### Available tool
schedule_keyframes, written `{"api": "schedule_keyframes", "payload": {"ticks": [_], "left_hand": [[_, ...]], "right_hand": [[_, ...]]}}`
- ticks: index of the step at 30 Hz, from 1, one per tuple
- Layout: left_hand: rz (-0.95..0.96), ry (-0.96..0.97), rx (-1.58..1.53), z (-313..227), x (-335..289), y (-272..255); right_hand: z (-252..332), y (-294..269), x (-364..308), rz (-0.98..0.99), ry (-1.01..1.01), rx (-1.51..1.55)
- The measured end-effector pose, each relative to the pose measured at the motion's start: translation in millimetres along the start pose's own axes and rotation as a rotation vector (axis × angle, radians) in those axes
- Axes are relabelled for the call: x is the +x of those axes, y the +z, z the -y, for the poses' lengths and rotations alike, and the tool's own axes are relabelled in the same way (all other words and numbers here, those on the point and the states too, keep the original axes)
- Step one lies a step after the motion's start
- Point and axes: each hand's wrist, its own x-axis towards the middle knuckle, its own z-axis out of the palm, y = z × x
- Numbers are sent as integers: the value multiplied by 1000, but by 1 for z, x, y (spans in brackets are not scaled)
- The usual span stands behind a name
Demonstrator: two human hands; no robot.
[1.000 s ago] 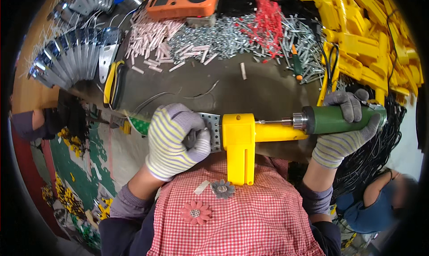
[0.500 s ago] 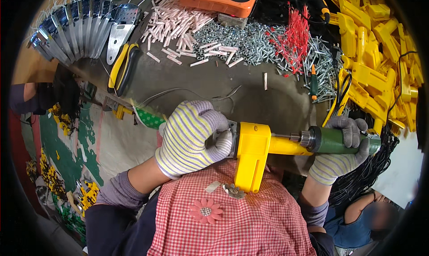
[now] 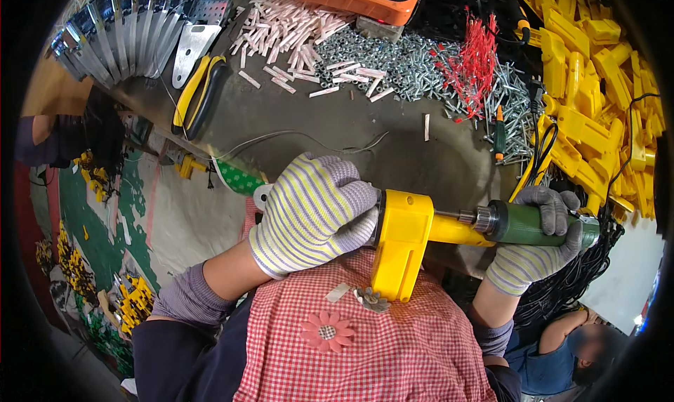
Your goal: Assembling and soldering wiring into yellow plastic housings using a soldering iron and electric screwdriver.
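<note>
The yellow housing [image 3: 404,237] is in front of me, between my two hands, its block reaching down over my apron [image 3: 393,339] and its tube running right, toward the driver [image 3: 523,223]. My left hand [image 3: 316,216] is curled closed at the housing's left side, around the metal plate [image 3: 261,196]; a rounded end shows past the glove, but my fingertips are hidden, so I can't tell exactly where they press. My right hand [image 3: 537,240] grips the driver's green body, its bit pointing left at the housing. I judge the housing to be light, stiff plastic, smooth enough to slip a little under knit gloves; the broad block looks the best place to take hold. The plate looks thin and rigid, with edges better pinched flat than slid along. The driver is probably the heaviest piece, best held mid-body, clear of the chuck.
</note>
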Motion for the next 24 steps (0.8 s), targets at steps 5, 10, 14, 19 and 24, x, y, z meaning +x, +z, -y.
{"api": "schedule_keyframes", "payload": {"ticks": [5, 10, 14, 19, 24], "left_hand": [[16, -132, -120, 2, -5, 0], [52, -2, -88, 7, -8, 0], [77, -2, -72, 5, -6, 0], [71, 14, -53, 5, -4, -2], [112, 68, -28, 8, 5, -8]], "right_hand": [[1, -2, 1, 17, -5, 1], [-2, 0, 2, -35, -13, 4], [-3, -1, 3, -39, -15, 16], [-4, 0, 4, -41, -21, 2], [-10, 2, 12, -104, -6, 38]]}}
